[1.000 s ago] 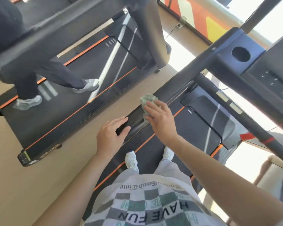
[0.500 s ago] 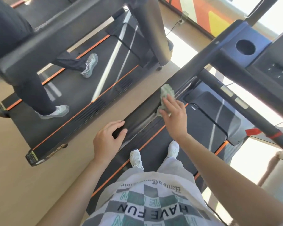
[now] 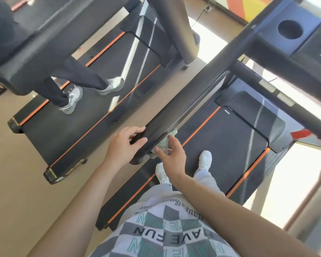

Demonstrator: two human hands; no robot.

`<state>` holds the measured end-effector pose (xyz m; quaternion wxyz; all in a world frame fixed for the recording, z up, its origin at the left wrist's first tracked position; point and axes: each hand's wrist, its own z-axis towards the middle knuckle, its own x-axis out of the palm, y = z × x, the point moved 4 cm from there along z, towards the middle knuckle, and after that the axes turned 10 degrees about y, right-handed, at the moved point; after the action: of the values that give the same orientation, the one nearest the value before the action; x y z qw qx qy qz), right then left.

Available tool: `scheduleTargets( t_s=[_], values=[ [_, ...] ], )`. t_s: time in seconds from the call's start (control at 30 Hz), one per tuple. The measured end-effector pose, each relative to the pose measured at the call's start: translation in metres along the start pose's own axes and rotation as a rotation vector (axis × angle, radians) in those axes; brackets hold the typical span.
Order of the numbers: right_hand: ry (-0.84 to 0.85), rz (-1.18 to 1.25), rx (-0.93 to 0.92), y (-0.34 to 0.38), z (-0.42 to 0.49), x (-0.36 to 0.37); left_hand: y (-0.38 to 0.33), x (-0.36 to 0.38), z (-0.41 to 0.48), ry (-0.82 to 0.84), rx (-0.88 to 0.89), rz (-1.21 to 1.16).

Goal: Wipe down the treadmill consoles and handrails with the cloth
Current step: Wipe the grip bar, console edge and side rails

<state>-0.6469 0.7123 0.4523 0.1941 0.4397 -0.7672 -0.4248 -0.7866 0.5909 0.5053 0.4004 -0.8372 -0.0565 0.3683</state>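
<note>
The checkered shirt (image 3: 161, 225) reads "HAVE FUN"; the script line above it is illegible.

Cloth (image 3: 163, 145) half behind handrail (image 3: 183, 101)
</note>
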Motion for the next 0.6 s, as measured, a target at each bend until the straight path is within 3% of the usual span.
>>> scheduleTargets(
  t_s=[0.13,0.3,0.43,0.6],
  values=[
    [0.033,0.084,0.071,-0.013,-0.007,0.016,0.007,0.000,-0.005,0.044,0.060,0.029],
    [-0.076,0.236,0.014,0.005,0.004,-0.005,0.010,-0.003,-0.005,0.075,0.092,0.030],
    [-0.160,0.233,-0.081,0.017,0.009,-0.020,0.015,-0.006,-0.007,0.108,0.108,-0.032],
    [-0.087,0.159,-0.080,-0.003,-0.010,0.011,0.022,-0.004,-0.008,0.103,0.137,-0.088]
  ],
)
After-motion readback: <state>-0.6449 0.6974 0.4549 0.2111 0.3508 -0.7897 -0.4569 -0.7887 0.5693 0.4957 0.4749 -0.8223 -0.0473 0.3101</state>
